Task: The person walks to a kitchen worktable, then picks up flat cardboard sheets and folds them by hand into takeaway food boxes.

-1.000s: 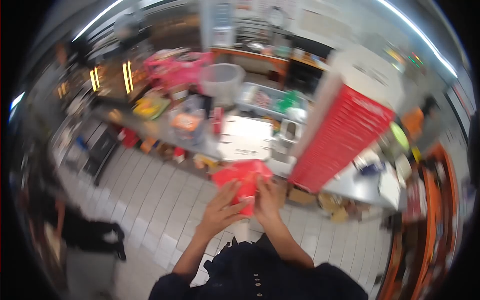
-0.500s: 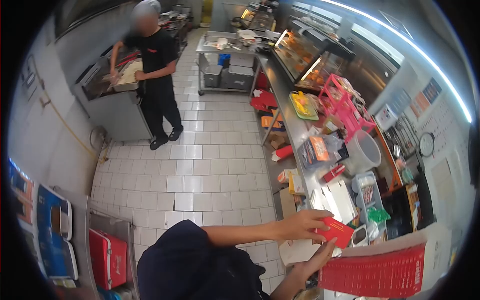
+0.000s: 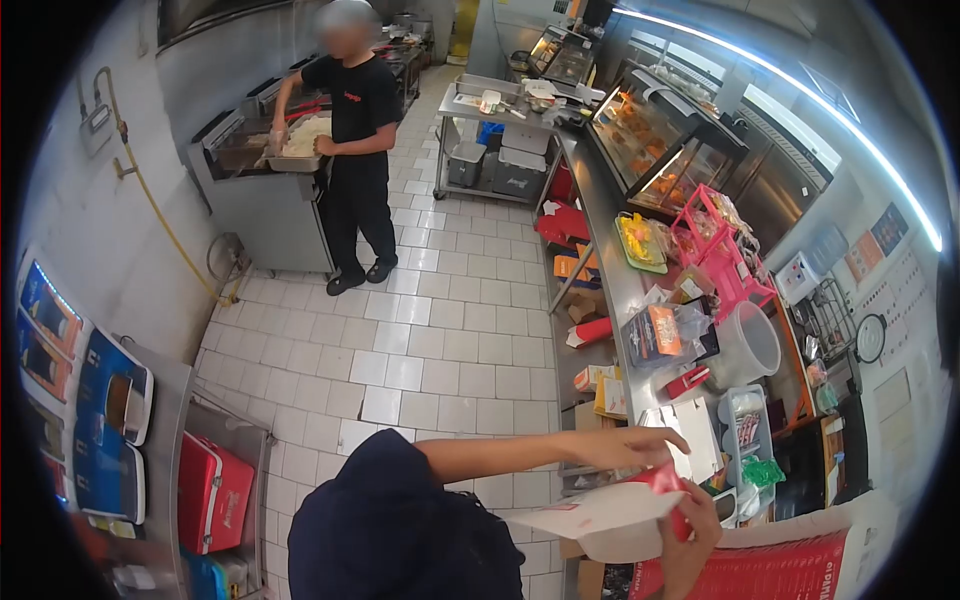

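Note:
My right hand [image 3: 695, 530] grips a red-and-white folded paper carton [image 3: 610, 522] by its red part. The carton's white flap spreads leftward, below my left forearm. My left hand [image 3: 625, 447] reaches across from the left, just above the carton's red part. Its fingers are bent and apart; whether the thumb touches the carton I cannot tell. Just below my right hand lies a stack of red printed cartons or sheets [image 3: 760, 570], partly hidden. Behind my hands, an open white box [image 3: 690, 445] sits on the counter.
A steel counter [image 3: 610, 210] along the right bears a clear tub [image 3: 748, 345], pink baskets [image 3: 712, 250], a grey bin [image 3: 745, 420] and a glass food warmer [image 3: 650, 130]. A co-worker [image 3: 355, 150] stands at a tray [image 3: 300, 145] across the tiled floor. A red cooler [image 3: 215, 495] sits lower left.
The small red piece held by both hands now shows a large white flap spread leftward. My right hand has moved up and right; my left hand's fingers have come apart. The view has shifted.

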The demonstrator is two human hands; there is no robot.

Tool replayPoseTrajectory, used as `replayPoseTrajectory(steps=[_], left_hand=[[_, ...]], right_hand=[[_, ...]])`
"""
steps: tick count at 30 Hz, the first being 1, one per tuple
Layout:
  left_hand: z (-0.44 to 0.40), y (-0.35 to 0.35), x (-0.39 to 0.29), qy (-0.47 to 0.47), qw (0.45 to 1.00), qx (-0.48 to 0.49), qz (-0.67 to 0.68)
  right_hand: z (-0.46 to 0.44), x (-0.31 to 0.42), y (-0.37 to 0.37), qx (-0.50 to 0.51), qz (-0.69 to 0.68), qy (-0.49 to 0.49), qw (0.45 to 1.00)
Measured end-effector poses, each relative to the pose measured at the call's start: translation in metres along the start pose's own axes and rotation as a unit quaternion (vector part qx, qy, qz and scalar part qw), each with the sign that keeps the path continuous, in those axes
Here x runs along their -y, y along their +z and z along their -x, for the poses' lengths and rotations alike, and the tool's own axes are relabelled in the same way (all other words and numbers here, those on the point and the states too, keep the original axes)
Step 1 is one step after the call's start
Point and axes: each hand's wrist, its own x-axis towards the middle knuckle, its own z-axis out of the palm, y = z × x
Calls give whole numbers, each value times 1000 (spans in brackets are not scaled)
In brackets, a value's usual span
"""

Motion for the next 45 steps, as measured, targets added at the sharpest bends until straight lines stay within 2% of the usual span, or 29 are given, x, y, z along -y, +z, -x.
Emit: replayPoseTrajectory(steps=[1, 2, 4, 5, 6, 7, 8, 9, 10, 11, 12, 13, 14, 15, 18, 19, 20, 22, 24, 26, 27, 29, 32, 37, 39, 41, 43, 45], left_hand=[[4, 0, 24, -18, 992, -22, 124], [10, -8, 55, -20, 992, -19, 127], [25, -21, 94, -7, 989, -108, -102], [31, -14, 103, -13, 991, -90, -95], [35, 4, 99, 52, 988, -93, -108], [35, 20, 93, 68, 983, -77, -150], [35, 34, 87, 86, 976, -61, -191], [32, 42, 81, 65, 961, -29, -267], [23, 40, 96, 59, 973, -57, -217], [10, 35, 111, 250, 933, -109, -235], [-15, 31, 82, 228, 948, -113, -190], [-31, 31, 79, 261, 947, -104, -154], [-47, 29, 71, 338, 912, -114, -202], [-65, 47, 36, 221, 972, -75, -24], [-128, 76, 6, 299, 952, 16, -61], [-146, 95, -13, 327, 939, 25, -101], [-164, 113, -31, 329, 939, 43, -94], [-204, 153, -64, 306, 947, 89, -35], [-255, 195, -78, 319, 939, 122, -26], [-294, 236, -86, 319, 938, 133, -19], [-310, 255, -88, 317, 939, 134, -17], [-331, 283, -86, 225, 963, 146, -14], [-353, 302, -64, 191, 963, 178, -61], [-351, 302, -37, 165, 956, 179, -164], [-356, 300, -34, 228, 939, 165, -198], [-361, 296, -31, 241, 933, 158, -213], [-361, 295, -27, 268, 923, 145, -235], [-358, 295, -28, 254, 922, 151, -249]], right_hand=[[10, -20, -4, -31, -24, 14, 999], [23, -41, -16, -31, -23, 18, 999], [43, -68, -38, -183, -205, 62, 960], [53, -73, -38, -195, -197, 77, 958], [61, -73, -38, -231, -173, 137, 948], [65, -62, -42, -280, -143, 200, 928], [72, -49, -45, -238, -35, 237, 941], [52, -15, -46, -262, -75, 285, 919], [49, -8, -55, -320, -44, 321, 890], [53, -13, -62, -244, -76, 262, 931], [58, -16, -74, -163, -110, 197, 960], [62, -6, -90, -161, -146, 160, 963], [63, 7, -106, -154, -132, 134, 970], [64, 20, -123, -147, -119, 108, 976], [79, 29, -178, -176, 9, 171, 969], [83, 28, -197, -210, -1, 119, 970], [92, 27, -212, -245, 65, 93, 963], [96, 32, -250, -284, 106, 48, 952], [107, 19, -291, -343, 36, 76, 936], [114, 9, -324, -411, 3, 158, 898], [118, 0, -338, -412, 4, 156, 898], [127, -20, -360, -451, 6, 276, 849], [142, -41, -368, -421, 3, 322, 848], [159, -61, -371, -363, -10, 335, 869], [162, -76, -367, -374, 16, 334, 865], [157, -78, -373, -388, 43, 339, 856], [154, -74, -377, -344, 57, 352, 868], [153, -78, -379, -337, 67, 377, 860]])
